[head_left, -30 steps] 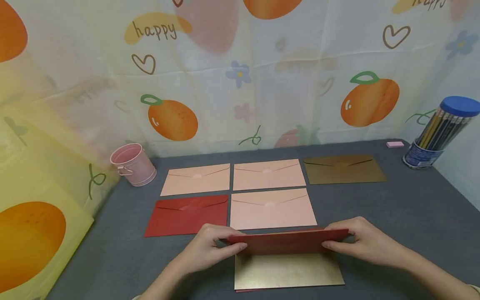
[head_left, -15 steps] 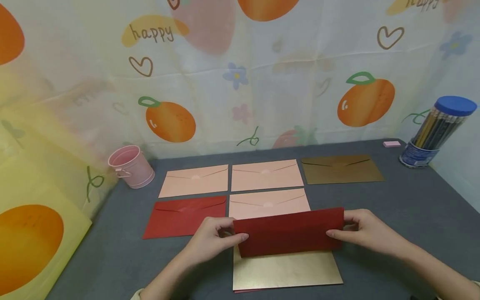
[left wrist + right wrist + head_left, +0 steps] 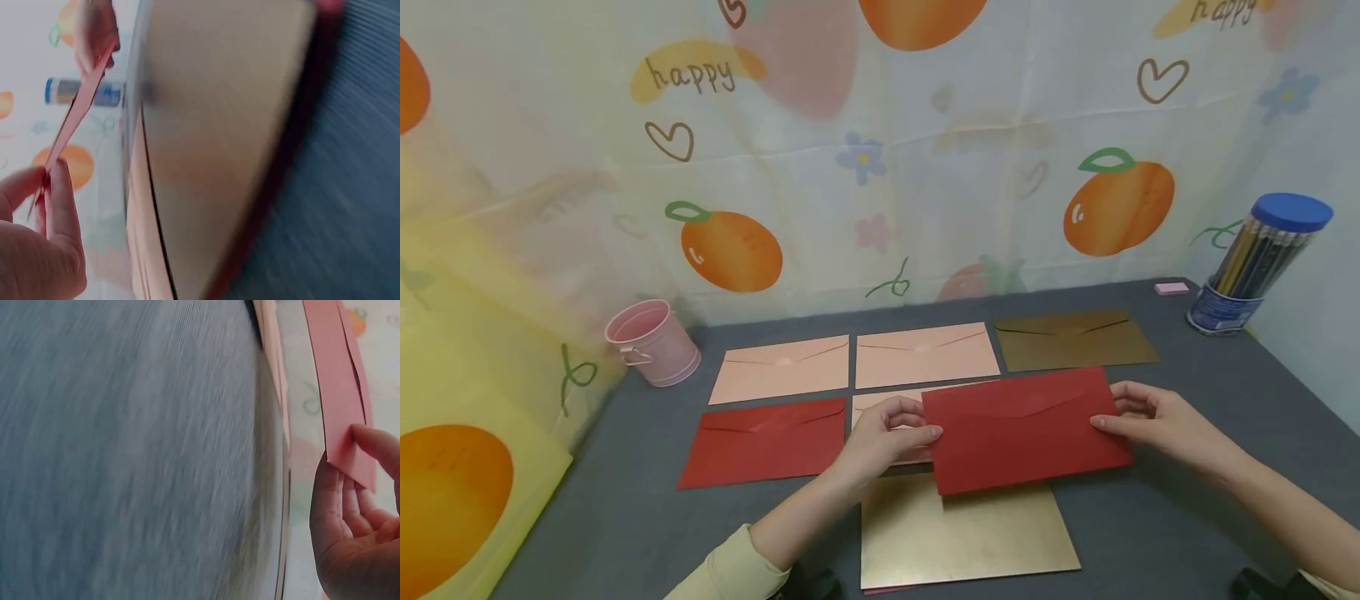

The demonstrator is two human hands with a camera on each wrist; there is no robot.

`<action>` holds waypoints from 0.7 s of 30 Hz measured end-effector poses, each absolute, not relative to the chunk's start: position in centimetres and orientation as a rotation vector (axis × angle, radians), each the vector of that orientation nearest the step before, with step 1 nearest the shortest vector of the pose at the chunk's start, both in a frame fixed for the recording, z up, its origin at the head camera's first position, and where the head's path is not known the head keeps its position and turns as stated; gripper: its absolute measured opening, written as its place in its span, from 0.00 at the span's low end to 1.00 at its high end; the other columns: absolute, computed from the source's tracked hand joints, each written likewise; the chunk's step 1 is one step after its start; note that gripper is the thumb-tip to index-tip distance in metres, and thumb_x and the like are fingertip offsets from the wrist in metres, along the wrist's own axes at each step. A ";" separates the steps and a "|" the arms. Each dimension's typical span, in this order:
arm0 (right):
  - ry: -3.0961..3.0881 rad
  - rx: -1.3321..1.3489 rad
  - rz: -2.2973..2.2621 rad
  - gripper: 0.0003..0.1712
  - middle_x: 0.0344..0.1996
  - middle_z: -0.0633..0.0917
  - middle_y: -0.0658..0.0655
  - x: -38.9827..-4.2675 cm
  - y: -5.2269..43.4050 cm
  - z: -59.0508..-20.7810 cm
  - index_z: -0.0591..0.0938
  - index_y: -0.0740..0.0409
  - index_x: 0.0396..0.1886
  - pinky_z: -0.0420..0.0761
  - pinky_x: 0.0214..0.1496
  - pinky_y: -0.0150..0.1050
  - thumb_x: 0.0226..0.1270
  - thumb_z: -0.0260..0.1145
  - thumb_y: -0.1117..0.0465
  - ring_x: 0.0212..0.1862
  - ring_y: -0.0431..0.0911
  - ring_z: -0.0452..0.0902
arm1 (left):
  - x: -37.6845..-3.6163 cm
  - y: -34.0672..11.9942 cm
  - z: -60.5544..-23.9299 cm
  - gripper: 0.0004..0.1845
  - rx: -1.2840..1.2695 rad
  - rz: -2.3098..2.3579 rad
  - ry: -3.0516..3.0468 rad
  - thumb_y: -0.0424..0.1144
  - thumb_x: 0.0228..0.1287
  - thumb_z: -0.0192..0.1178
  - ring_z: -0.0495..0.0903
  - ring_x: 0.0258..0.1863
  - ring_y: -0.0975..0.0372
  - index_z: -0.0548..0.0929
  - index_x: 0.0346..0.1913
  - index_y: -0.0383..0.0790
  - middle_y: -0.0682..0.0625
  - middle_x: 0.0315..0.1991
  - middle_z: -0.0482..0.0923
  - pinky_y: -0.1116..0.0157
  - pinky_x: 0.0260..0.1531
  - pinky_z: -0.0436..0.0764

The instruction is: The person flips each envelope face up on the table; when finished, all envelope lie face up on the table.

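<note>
In the head view, the left hand (image 3: pixel 886 433) pinches the left short edge of a red envelope (image 3: pixel 1026 429), thumb on top and fingers curled beneath, while the right hand (image 3: pixel 1153 421) pinches the opposite short edge the same way. The envelope hangs between the two hands, flap side up, lifted off the grey table (image 3: pixel 1210 467) and tilted a little. Just below both hands, nearer the person, lies a gold envelope (image 3: pixel 962 533), partly covered by the red one. Under the left hand's fingers a pink envelope (image 3: pixel 880 400) peeks out. To the left of that hand lies a second red envelope (image 3: pixel 763 440); beyond the hands sit two more pink ones side by side and a brown envelope (image 3: pixel 1075 341). Far left of the left hand stands a small pink bucket (image 3: pixel 653 342); far right of the right hand, a jar of pencils (image 3: pixel 1258 254) (blue lid on) and a pink eraser (image 3: pixel 1171 288).

In the left wrist view, blurred, thumb and finger (image 3: pixel 59 206) clamp the red envelope (image 3: pixel 75 119) seen edge-on, with the gold envelope (image 3: pixel 212 144) just beside.

In the right wrist view, also blurred, the right hand (image 3: pixel 359 519) grips the corner of the red envelope (image 3: pixel 337 381), the thumb pressing on it
</note>
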State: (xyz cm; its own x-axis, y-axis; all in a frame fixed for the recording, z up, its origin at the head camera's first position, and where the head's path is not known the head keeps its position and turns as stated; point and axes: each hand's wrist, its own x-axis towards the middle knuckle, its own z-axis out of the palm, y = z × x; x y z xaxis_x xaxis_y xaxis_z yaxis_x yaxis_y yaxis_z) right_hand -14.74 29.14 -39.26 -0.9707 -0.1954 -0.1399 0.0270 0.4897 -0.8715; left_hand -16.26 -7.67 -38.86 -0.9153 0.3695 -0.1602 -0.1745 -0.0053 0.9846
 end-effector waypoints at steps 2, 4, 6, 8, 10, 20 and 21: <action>2.559 -0.105 -1.426 0.30 0.44 0.83 0.59 -15.1 30.0 -39.5 0.70 0.68 0.61 0.81 0.38 0.38 0.68 0.66 0.52 0.39 0.42 0.80 | -16.5 -6.5 -39.0 0.16 0.148 2.023 1.859 0.30 0.61 0.66 0.86 0.35 0.59 0.77 0.50 0.30 0.46 0.37 0.83 0.59 0.42 0.83; 2.585 -0.071 -1.387 0.33 0.45 0.81 0.60 -15.5 31.0 -39.7 0.69 0.69 0.63 0.82 0.39 0.38 0.68 0.65 0.52 0.39 0.40 0.80 | -16.8 -5.1 -39.1 0.17 0.105 2.062 1.828 0.29 0.62 0.65 0.86 0.36 0.59 0.77 0.52 0.30 0.46 0.38 0.83 0.60 0.44 0.83; 2.622 -0.045 -1.338 0.35 0.47 0.80 0.62 -15.8 32.2 -39.8 0.67 0.72 0.64 0.82 0.38 0.37 0.69 0.65 0.51 0.39 0.39 0.79 | -17.0 -3.6 -39.2 0.18 0.078 2.100 1.789 0.27 0.62 0.63 0.85 0.37 0.59 0.77 0.55 0.30 0.45 0.40 0.82 0.60 0.45 0.82; 2.643 -0.013 -1.300 0.38 0.49 0.79 0.66 -16.0 33.4 -39.9 0.65 0.74 0.66 0.82 0.38 0.37 0.69 0.64 0.51 0.40 0.39 0.79 | -17.2 -2.2 -39.3 0.20 0.071 2.123 1.760 0.26 0.62 0.62 0.84 0.39 0.59 0.76 0.57 0.30 0.44 0.42 0.81 0.60 0.47 0.81; 2.661 0.012 -1.264 0.40 0.51 0.77 0.70 -16.3 34.5 -39.9 0.62 0.76 0.66 0.82 0.38 0.36 0.70 0.64 0.50 0.40 0.39 0.78 | -17.5 -0.9 -39.5 0.22 0.066 2.132 1.733 0.27 0.63 0.62 0.83 0.42 0.59 0.74 0.60 0.29 0.43 0.45 0.80 0.60 0.50 0.80; 2.740 0.098 -1.104 0.44 0.55 0.72 0.81 -16.4 38.4 -40.3 0.60 0.80 0.65 0.82 0.36 0.37 0.70 0.62 0.46 0.44 0.47 0.78 | -18.4 3.0 -39.8 0.31 0.091 2.103 1.582 0.35 0.68 0.54 0.72 0.61 0.51 0.60 0.70 0.23 0.38 0.62 0.70 0.58 0.63 0.69; 2.757 0.117 -1.073 0.45 0.54 0.72 0.81 -16.4 38.6 -40.3 0.60 0.81 0.65 0.82 0.37 0.40 0.69 0.63 0.45 0.44 0.51 0.77 | -18.4 3.3 -39.8 0.31 0.091 2.110 1.544 0.37 0.70 0.53 0.71 0.63 0.50 0.59 0.70 0.23 0.37 0.62 0.70 0.58 0.64 0.68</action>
State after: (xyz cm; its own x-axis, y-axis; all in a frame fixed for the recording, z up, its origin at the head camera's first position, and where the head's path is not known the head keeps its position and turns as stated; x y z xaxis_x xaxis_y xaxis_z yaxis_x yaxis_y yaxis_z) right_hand -16.37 38.61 -40.27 -0.9806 0.0076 -0.1958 0.1379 0.7365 -0.6623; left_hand -18.45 3.26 -39.83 -0.8628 0.4428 -0.2440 -0.3664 -0.2151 0.9053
